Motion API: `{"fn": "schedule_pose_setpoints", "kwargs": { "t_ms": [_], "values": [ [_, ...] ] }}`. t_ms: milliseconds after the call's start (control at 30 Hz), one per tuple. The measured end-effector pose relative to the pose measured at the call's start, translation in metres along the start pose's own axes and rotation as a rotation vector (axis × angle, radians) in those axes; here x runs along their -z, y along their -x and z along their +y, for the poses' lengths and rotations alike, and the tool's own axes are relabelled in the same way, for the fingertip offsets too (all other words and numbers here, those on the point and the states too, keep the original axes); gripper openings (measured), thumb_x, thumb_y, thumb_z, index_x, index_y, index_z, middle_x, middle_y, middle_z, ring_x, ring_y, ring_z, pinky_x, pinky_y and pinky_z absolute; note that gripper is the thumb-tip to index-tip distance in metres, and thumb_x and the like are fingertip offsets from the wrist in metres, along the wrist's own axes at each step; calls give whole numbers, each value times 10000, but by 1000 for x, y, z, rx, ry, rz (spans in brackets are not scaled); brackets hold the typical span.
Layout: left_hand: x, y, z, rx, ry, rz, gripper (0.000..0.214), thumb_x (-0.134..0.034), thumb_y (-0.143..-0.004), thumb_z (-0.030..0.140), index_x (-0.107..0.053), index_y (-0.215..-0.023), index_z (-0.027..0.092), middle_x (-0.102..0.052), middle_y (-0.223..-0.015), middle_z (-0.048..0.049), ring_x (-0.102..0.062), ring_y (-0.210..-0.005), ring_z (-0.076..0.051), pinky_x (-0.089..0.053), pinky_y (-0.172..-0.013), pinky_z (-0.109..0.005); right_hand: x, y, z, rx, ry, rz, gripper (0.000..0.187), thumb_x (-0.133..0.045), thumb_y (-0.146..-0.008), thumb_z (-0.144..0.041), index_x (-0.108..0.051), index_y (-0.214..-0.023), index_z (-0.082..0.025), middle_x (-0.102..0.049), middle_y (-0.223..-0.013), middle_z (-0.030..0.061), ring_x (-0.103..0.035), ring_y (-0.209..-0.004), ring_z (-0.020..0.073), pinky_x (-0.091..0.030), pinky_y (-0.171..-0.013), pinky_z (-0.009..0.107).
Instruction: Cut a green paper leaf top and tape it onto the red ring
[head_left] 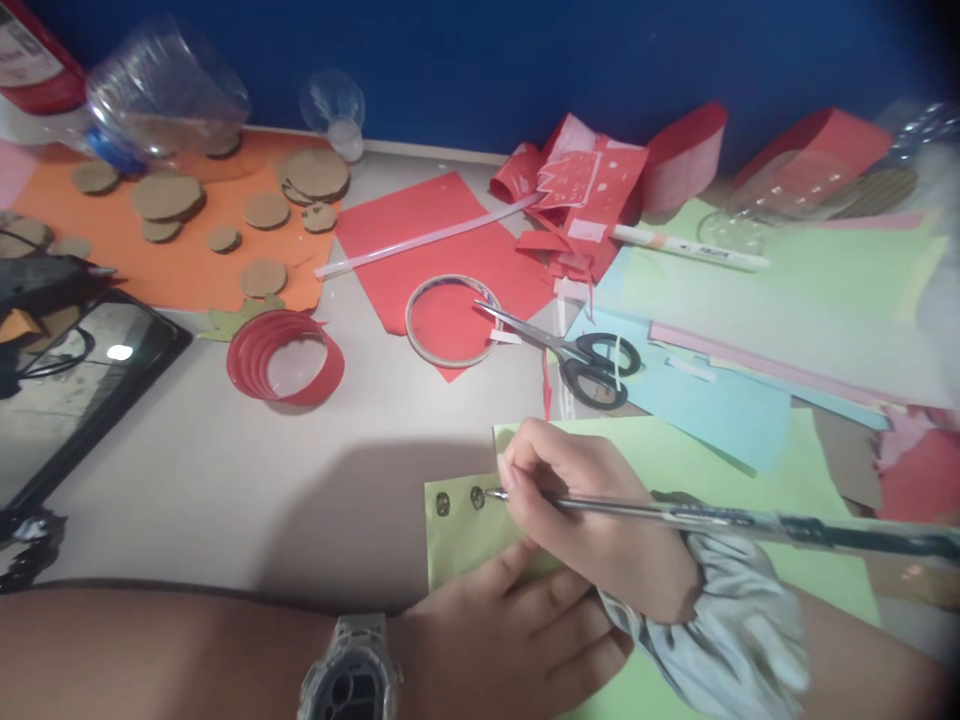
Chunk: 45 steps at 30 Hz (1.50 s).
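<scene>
My right hand (592, 510) is closed around a clear-barrelled pen (675, 513) with a dark grip. The tip touches the right of two small dark scribbled ovals near the corner of a yellow-green paper strip (457, 545). Below it, my left hand (517, 640) lies flat with fingers apart, pressing on the paper. A larger light green sheet (772, 440) is underneath. Beyond my hands lie black-handled scissors (600, 370), their blades over a roll of tape (412, 340) on red paper (450, 230).
Cardboard discs (166, 197) cover an orange sheet (217, 195). A red paper ring (285, 357), a plastic bottle (165, 90) and a dark tablet-like device (90, 390) are at left. Blue paper (720, 410), red scraps (585, 185) and a white marker (690, 247) lie at right.
</scene>
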<state>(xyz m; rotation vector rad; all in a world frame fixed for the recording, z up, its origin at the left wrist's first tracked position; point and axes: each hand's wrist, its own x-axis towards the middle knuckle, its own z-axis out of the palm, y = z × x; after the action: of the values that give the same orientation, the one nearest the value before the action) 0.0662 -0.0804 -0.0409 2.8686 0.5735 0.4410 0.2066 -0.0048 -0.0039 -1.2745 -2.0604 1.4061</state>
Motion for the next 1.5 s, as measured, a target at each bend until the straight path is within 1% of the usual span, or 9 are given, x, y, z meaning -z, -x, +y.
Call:
{"fn": "schedule_pose_setpoints", "kwargs": {
  "t_ms": [133,267,400,667,867,1000,1200,1367,1500],
  "values": [
    [3,0,-2,-4,10,-45,378,-308,-989,253,-526,-1298,234,-540,-1352,26,-434,-1242,-196,-349,-967,-374,-3,2,-1,-9,-29,22,235,-428,-890,-169,-320,-686,-211,-419,-599,-60,-325,-499,74,-303,-470,197],
    [4,0,-3,-13,9,-43,369,-323,-986,248,-544,-1281,235,-569,-1319,25,-455,-1216,-195,-352,-957,-366,-4,3,0,-32,-73,50,232,-421,-902,-186,-325,-693,-211,-404,-594,-63,-306,-479,69,-287,-457,200],
    [5,0,-1,-5,18,-58,370,-313,-989,236,-544,-1278,244,-572,-1316,31,-454,-1210,-195,-348,-957,-372,-3,2,0,-11,-67,7,236,-437,-897,-182,-323,-693,-210,-384,-597,-67,-312,-486,67,-295,-461,192],
    [8,-1,-2,2,-1,-83,393,-274,-994,228,-525,-1297,246,-557,-1332,41,-437,-1225,-192,-335,-967,-370,-4,3,1,-13,-57,22,231,-443,-894,-192,-324,-698,-213,-371,-590,-71,-310,-499,74,-298,-467,194],
    [7,1,0,-16,4,-140,408,-289,-981,261,-472,-1345,238,-487,-1401,20,-383,-1282,-211,-301,-1002,-392,-4,2,0,-25,-81,57,237,-439,-889,-173,-315,-690,-214,-364,-579,-76,-295,-482,70,-287,-460,201],
    [8,1,0,-16,-7,-149,424,-288,-978,279,-452,-1365,227,-462,-1424,10,-374,-1294,-215,-301,-1001,-397,0,2,1,3,-84,-15,224,-453,-857,-129,-326,-694,-214,-390,-601,-68,-321,-506,74,-301,-467,198],
    [12,0,-1,-25,-6,-194,441,-356,-952,324,-446,-1373,232,-432,-1448,3,-357,-1301,-225,-296,-1006,-394,1,2,2,6,-60,-29,234,-455,-855,-135,-306,-692,-216,-403,-613,-65,-324,-501,73,-307,-471,203],
    [11,-1,-2,-21,0,-170,419,-325,-967,290,-462,-1359,232,-467,-1419,12,-378,-1285,-211,-299,-1008,-387,-2,3,1,4,-44,19,233,-438,-864,-144,-304,-688,-216,-396,-607,-67,-316,-511,78,-303,-478,206],
    [10,-1,-2,-18,6,-153,413,-294,-979,263,-467,-1352,226,-486,-1402,9,-391,-1274,-207,-303,-1001,-388,0,2,0,14,-43,-23,233,-461,-844,-136,-318,-677,-214,-374,-585,-74,-322,-500,76,-306,-473,201]
  ]
}}
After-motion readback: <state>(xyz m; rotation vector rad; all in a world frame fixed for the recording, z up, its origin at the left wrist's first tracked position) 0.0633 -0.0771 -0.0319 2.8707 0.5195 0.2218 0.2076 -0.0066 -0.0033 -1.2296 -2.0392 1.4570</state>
